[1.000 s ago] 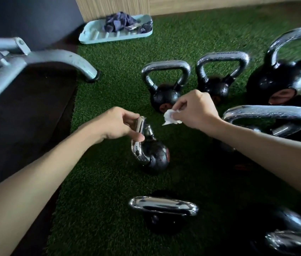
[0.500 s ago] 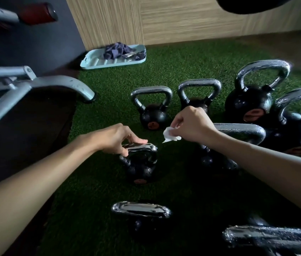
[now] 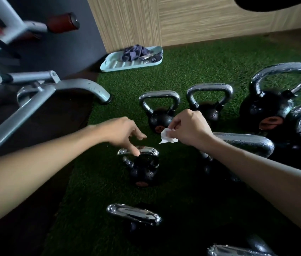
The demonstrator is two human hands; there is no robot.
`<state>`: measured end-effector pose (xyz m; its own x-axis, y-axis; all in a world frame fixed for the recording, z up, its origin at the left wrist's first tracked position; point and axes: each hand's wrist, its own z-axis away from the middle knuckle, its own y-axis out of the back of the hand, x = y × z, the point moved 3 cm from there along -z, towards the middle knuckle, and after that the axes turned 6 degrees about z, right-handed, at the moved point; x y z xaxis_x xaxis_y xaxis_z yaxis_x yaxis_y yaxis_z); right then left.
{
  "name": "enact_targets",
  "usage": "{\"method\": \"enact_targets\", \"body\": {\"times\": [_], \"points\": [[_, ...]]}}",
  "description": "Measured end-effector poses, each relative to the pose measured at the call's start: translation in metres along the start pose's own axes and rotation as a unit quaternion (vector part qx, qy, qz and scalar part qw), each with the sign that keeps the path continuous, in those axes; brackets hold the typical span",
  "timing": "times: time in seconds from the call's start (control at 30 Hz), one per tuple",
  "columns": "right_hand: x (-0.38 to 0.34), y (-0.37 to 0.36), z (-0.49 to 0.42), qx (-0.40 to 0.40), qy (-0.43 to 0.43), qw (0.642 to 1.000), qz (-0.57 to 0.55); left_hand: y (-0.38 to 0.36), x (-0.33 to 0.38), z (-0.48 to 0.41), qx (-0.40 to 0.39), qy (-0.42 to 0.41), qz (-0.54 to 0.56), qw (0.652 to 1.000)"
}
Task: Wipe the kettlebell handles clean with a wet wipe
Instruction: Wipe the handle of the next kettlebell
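Left hand loosened, fingertip on handle, right hand pinching wipe

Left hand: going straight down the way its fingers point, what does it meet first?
The chrome handle of the small kettlebell just below the left hand; one of its fingers looks to touch it, though depth is unclear.

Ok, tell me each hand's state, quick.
Left hand: open, a fingertip on the small kettlebell's handle.
Right hand: closed, pinching the wipe.
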<state>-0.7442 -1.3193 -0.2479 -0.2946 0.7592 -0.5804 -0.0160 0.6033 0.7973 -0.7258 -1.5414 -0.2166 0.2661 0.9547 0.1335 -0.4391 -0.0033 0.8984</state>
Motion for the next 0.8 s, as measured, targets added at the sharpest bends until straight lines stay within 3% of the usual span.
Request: {"method": "enact_targets", "body": {"times": [0.2, 0.43, 0.67, 0.8], "points": [[0.009, 0.029, -0.043, 0.041, -0.035, 0.996, -0.075, 0.077, -0.006, -0.040, 0.192, 0.091, 0.139, 0.967], [-0.002, 0.019, -0.107, 0.070, -0.092, 0.991, -0.073, 0.100, -0.041, -0.087, 0.177, 0.140, 0.046, 0.973], [0.012, -0.003, -0.146, 0.163, -0.157, 0.971, -0.077, 0.098, -0.091, -0.151, 0.229, 0.049, 0.148, 0.961], [0.022, -0.022, -0.147, 0.188, -0.182, 0.964, -0.041, 0.073, -0.101, -0.170, 0.213, -0.035, 0.188, 0.958]]}}
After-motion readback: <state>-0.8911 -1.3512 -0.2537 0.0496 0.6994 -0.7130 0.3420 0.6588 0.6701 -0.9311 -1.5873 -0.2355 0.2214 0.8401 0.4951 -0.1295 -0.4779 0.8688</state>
